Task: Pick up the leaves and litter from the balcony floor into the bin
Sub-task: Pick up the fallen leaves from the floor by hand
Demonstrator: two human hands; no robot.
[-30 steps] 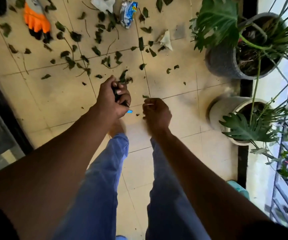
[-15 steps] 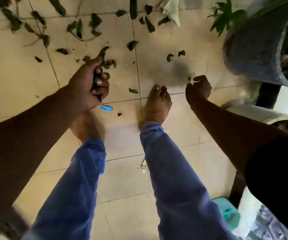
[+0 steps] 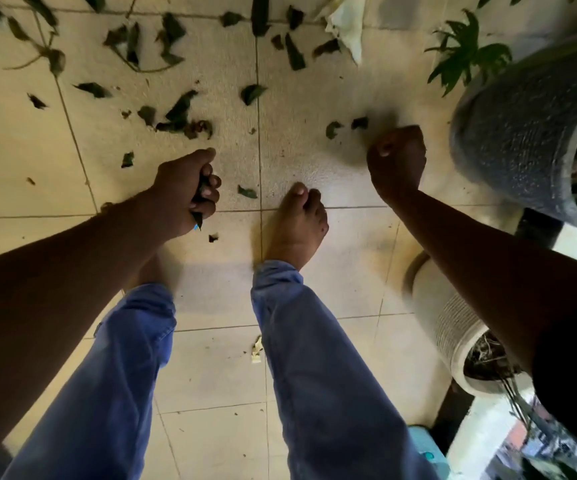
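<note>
Many dark green fallen leaves (image 3: 176,110) scattered over the pale beige tiled balcony floor (image 3: 335,98), thickest toward the top and left of the view. Left hand (image 3: 185,192) curled tight round a bunch of gathered dark leaves (image 3: 199,197), tips poking out below the fist. Right hand (image 3: 396,162) clenched above the floor, just beside the grey textured plant pot (image 3: 512,133); possibly pinching a small scrap, too dark to say for sure. Two small leaf bits (image 3: 346,126) lying just left of that fist. Single leaf (image 3: 247,192) close to the bare foot (image 3: 295,220). Crumpled white paper scrap (image 3: 347,24) near the top edge, small pale piece of litter (image 3: 256,346) between the blue trouser legs. No bin clearly in view. Judged early: one handful collected, most leaves and all visible litter waiting, nothing yet dropped anywhere.
</note>
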